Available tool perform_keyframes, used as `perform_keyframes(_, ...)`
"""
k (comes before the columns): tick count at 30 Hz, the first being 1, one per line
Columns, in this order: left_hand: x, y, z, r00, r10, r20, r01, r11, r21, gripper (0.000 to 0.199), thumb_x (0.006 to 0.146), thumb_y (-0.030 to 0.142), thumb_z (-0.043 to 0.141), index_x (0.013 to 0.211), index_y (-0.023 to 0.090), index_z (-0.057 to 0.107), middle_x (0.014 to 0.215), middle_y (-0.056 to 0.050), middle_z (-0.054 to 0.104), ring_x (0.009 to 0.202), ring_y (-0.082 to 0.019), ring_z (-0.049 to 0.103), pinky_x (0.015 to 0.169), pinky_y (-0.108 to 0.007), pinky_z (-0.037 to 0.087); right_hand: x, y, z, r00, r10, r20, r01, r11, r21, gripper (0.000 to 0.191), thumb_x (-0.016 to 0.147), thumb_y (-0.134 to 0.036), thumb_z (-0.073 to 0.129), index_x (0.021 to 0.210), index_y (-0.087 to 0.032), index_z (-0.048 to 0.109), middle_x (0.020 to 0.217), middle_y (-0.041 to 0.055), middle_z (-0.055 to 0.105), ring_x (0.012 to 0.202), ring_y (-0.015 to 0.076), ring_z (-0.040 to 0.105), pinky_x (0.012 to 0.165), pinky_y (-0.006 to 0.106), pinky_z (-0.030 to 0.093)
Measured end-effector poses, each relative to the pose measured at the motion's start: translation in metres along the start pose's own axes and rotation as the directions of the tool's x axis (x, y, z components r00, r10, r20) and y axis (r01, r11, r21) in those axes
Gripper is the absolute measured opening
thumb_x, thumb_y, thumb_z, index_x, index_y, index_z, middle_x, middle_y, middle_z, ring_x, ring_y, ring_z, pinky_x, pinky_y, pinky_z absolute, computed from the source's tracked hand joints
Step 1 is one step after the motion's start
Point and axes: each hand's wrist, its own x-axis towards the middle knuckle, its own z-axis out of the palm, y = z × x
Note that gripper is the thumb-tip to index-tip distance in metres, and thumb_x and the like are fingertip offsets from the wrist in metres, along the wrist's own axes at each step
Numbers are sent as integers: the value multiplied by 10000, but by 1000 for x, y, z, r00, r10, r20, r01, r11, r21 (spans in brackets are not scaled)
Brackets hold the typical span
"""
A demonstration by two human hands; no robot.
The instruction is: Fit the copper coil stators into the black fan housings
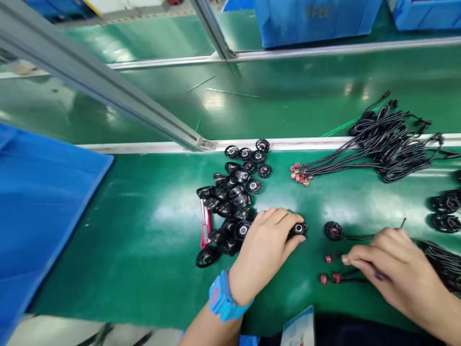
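Observation:
My left hand (270, 235), a blue watch (226, 295) on its wrist, has its fingers closed around a small black motor rotor (298, 228). A pile of similar black rotors (237, 197) lies just left of it. My right hand (392, 264) pinches a copper-coloured motor stator (346, 259) between thumb and fingers. A thin dark tool (403, 222) pokes out above that hand; its kind I cannot make out. Near the right fingertips lie several red stators (323, 278) on black cables. Just beyond them sits a black rotor (333, 231) with a cable leading from it.
Bundled black cables (389, 139) with red stators lie at the upper right. A pink-and-silver tool (205, 223) is partly under the pile. A metal post (144, 105) slants across the left. Blue bins stand at left (54, 206) and back (317, 21). More black parts (446, 211) are at right.

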Motion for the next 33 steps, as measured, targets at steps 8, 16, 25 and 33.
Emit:
perform_keyframes(8,0,8,12,999,28,26,-26,996,-80,357,841,424,875,1044,201,684,971,-29,742,914,-255,678,856,-422,522,7,12,27,1000,-21,-7,17,954,-300,117,1008,-164,645,1099,-185,716,755,19,585,722,183,455,674,376,281)
perform_keyframes(16,6,13,35,998,65,5,-60,946,-318,592,789,562,879,1222,216,670,1098,-61,708,984,-259,704,857,-393,584,5,-4,23,996,-85,34,91,953,-290,178,1000,-167,652,1160,-213,716,776,10,607,736,175,485,694,374,317)
perform_keyframes(25,8,16,41,996,71,52,-42,899,-436,406,855,277,874,1224,201,724,1102,-54,706,953,-210,714,858,-337,592,5,-2,19,983,-144,112,174,928,-331,220,988,-99,626,1198,-139,677,765,19,575,765,199,444,698,388,306)
perform_keyframes(33,7,26,54,999,40,-19,-44,915,-400,438,798,336,922,1181,196,759,1052,-47,754,984,-253,713,902,-421,570,10,-6,16,976,-171,132,208,913,-352,219,1013,-98,539,1180,-99,680,774,43,577,763,207,437,693,390,289)
